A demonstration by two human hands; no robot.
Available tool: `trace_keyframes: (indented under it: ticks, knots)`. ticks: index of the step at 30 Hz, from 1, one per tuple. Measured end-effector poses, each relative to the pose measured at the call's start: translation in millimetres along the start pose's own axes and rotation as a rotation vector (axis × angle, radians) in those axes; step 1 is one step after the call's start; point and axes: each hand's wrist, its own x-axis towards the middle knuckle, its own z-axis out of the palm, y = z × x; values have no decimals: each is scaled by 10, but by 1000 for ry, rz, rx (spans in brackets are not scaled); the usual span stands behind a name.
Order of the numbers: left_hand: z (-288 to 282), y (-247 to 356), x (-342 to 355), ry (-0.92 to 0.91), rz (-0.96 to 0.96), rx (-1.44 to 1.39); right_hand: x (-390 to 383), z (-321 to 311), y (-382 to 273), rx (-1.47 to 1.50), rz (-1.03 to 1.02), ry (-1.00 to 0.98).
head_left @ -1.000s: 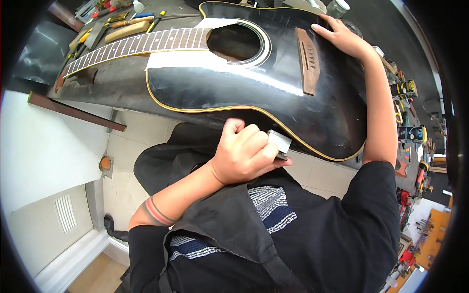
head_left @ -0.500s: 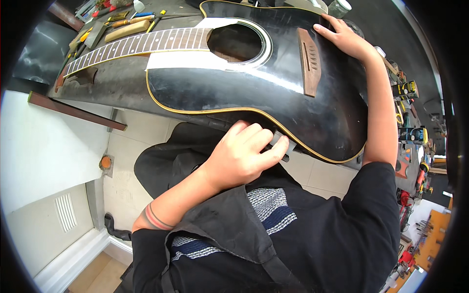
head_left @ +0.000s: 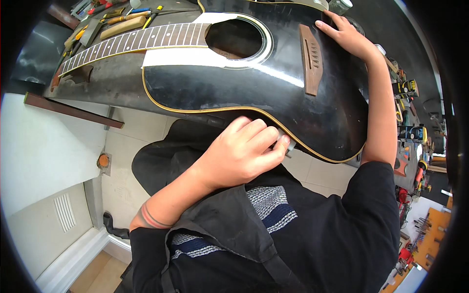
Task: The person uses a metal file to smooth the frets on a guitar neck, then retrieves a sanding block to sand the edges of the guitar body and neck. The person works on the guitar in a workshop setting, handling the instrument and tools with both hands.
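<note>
A glossy black acoustic guitar (head_left: 210, 90) lies face up, its neck toward the left and its body toward the right. White masking strips (head_left: 183, 57) cover the top beside the fretboard (head_left: 171, 36). A brown wooden bridge (head_left: 309, 58) sits right of the sound hole. At the near side of the body, by the waist, my left hand (head_left: 244, 149) is closed with a small grey flat piece (head_left: 291, 145) between its fingers; its kind I cannot tell. On the far right edge of the top rests my right hand (head_left: 349, 40), fingers outstretched and holding nothing.
Under the guitar is a dark workbench (head_left: 110, 88). Wooden-handled tools and a wood block (head_left: 123, 28) lie at its far left. Black cans (head_left: 411, 133) and various tools line the right side. A brown bar (head_left: 73, 111) edges a white panel at left.
My left hand has shifted slightly along the guitar's near side, and the grey piece is turned differently in its fingers. My right hand stays in place on the top.
</note>
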Motion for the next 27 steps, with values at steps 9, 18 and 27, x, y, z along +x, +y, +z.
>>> trace_keyframes:
  ticks: [9, 18, 27]
  knots:
    - [114, -29, 7, 162, -120, 36, -44, -20, -4, 19, 4, -48]
    - [-999, -428, -7, 157, 22, 304, 241, -273, -159, 118, -55, -172]
    - [-3589, -2879, -289, 289, -1081, 716, 351, -257, -619, 112, -170, -145]
